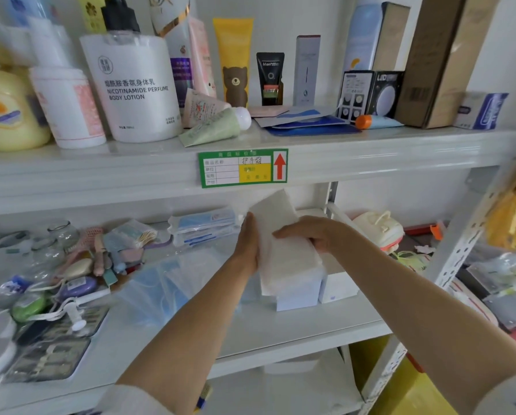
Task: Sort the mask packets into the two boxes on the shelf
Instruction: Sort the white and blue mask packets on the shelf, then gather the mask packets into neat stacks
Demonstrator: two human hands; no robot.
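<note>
On the white metal shelf (280, 333), far left, lies a jumble of small toiletries with a purple oval soap case (78, 286) among them, and just right of it a clear plastic bag of blue masks (161, 283). Behind that bag, against the back wall, sits a stack of blue-and-white mask packets (204, 224). The left hand (247, 244) presses flat against the left side of a thick white stack of mask packets (283, 247), fingers (248, 226) straight and pointing up. The right hand (310, 233) lies over the stack's right side, its fingers (283, 234) curled onto the front, so both hands clasp the stack. The stack stands tilted in the open top of a white cardboard box (298, 295). Touching that box on the right is a second white cardboard box (337, 284).
</note>
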